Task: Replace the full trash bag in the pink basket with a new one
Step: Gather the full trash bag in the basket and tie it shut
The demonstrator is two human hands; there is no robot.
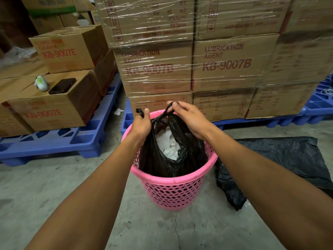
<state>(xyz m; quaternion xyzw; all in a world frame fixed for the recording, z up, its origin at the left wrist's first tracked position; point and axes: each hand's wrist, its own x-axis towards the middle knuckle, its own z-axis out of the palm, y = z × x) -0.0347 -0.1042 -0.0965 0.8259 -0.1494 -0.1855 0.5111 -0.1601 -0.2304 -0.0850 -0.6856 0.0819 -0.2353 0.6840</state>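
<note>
We find the left hand [142, 123] closed around one black handle strip of the full trash bag [173, 154], the strip's curled end poking out above the fist. The right hand [191, 120], just beside it, pinches the opposite handle between thumb and fingertips, the remaining fingers loosely curled. Both handles are drawn up and toward each other over the bag's mouth, which we judge to be preparation for tying or lifting. Directly beneath the hands the bag sits inside the pink basket [173, 181], its mouth gaping enough to show white paper waste [167, 147] within. Below and to the outer side of the right forearm, a second black bag [281, 159] lies spread flat on the concrete floor [63, 186], touching or nearly touching the basket's wall; we take it to be the replacement. Beyond the hands stand wrapped cartons [225, 58] on blue pallets [54, 143]. Risks noted: the thin handles could stretch or tear if the load is hauled up by them alone; paper could spill through the open mouth if the bag tilts before it is knotted; the light basket may rise with the bag, since neither hand steadies it; and the spare bag on the floor invites a slip underfoot.
</note>
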